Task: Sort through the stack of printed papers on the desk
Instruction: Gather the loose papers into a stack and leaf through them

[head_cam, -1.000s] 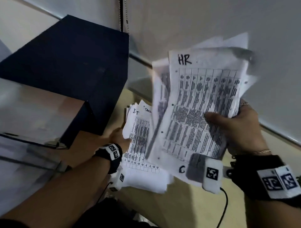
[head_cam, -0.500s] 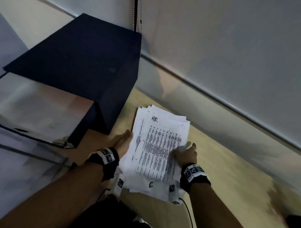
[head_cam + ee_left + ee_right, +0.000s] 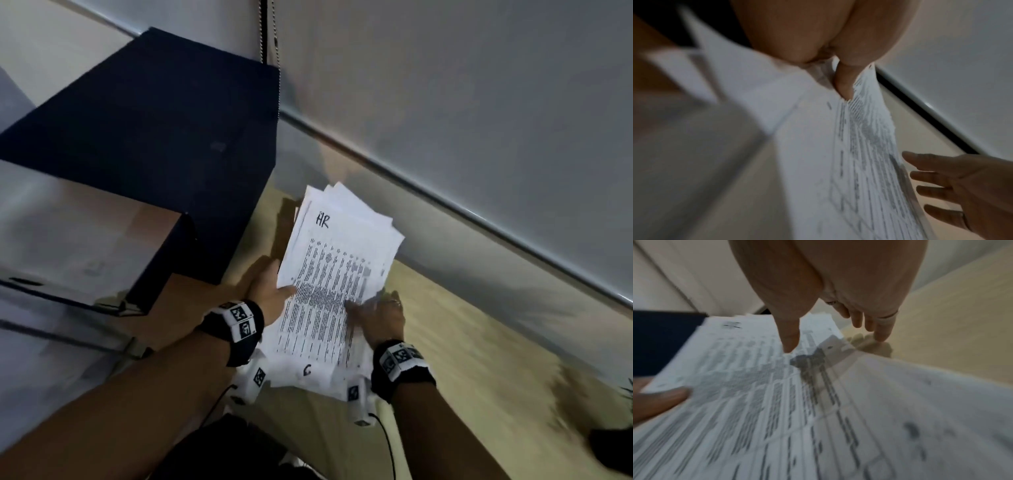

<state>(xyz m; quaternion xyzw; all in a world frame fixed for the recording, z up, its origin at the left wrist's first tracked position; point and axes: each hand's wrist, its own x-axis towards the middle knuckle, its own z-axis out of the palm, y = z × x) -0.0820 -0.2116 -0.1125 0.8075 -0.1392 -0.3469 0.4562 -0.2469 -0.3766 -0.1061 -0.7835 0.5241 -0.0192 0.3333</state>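
Note:
A stack of printed papers lies on the wooden desk; its top sheet is a table of text marked "HR" by hand. My left hand holds the stack's left edge, thumb on top and fingers hidden beneath. In the left wrist view the thumb presses into the lifted sheets. My right hand lies open at the stack's right edge. In the right wrist view its thumb touches the top sheet and its straight fingers touch the desk.
A dark blue box stands just left of the papers, above a glossy surface. A grey wall panel with a metal rail runs behind. A beaded cord hangs at the back. A black cable trails from my right wrist.
My right hand brought the "HR" bundle down from the air onto the pile on the desk and let go. My left thumb has come onto the stack's left edge.

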